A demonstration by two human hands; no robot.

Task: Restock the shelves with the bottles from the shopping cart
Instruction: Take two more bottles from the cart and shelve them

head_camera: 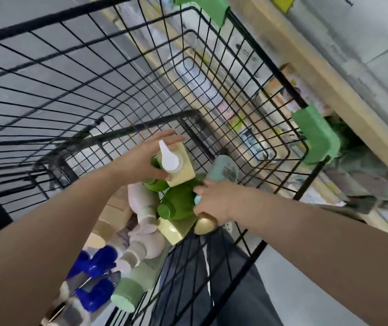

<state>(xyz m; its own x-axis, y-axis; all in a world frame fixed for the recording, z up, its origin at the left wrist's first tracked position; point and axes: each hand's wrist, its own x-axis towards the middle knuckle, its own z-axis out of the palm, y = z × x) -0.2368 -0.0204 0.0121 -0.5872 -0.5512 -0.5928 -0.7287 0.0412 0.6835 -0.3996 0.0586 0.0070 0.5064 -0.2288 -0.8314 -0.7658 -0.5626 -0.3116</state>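
A black wire shopping cart (98, 74) fills the view, with bottles piled at its near end. My left hand (141, 158) is wrapped around a pale yellow pump bottle (183, 168) with a white pump head, thumb at its base. My right hand (216, 201) grips a light teal bottle (223, 171) by its lower part. Between the hands lie green bottles (179, 203). Below them sit a yellow bottle (174, 228), a gold cap (206, 223), pale pink bottles (143, 208), a mint-capped bottle (127, 294) and blue-capped bottles (98, 262).
A wooden shelf unit (343, 95) with packaged goods runs along the right, past the cart's green corner guards (317, 137). Grey floor shows through the cart's far mesh. My dark trousers (235, 278) stand against the cart's near side.
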